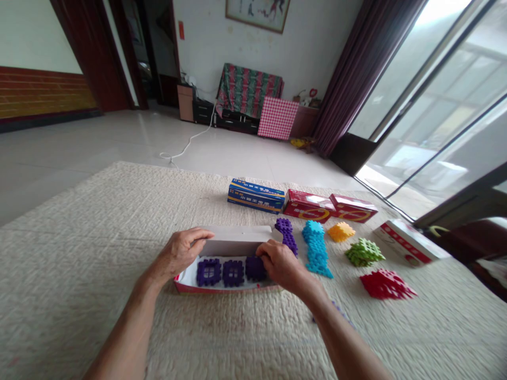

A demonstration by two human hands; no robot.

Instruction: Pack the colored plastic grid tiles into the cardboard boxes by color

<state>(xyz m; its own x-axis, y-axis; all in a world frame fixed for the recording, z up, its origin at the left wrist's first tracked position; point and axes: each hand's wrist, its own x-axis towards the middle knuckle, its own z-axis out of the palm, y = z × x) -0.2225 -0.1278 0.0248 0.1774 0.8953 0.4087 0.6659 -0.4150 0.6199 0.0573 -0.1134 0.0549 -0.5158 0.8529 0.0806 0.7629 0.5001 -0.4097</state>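
Note:
An open cardboard box [233, 290] with a white inside lies in front of me, its lid [237, 233] raised at the back. My left hand [180, 254] is closed on the lid's left end, thumb and fingers at the edge. Inside, two purple window-shaped building blocks [208, 272] lie side by side. To their right is a solid purple building block [254, 268], pinched by the fingers of my right hand [282, 264], which partly cover it. Just behind that hand stands a stack of purple blocks [285, 235].
Stacks of blue blocks [316, 248], yellow blocks [341, 231], green blocks [365, 252] and red blocks [387, 285] stand to the right. A blue box [255, 196], two red boxes [307, 206] and a white-and-red box [410, 243] line the far side of the quilted mat [99, 227].

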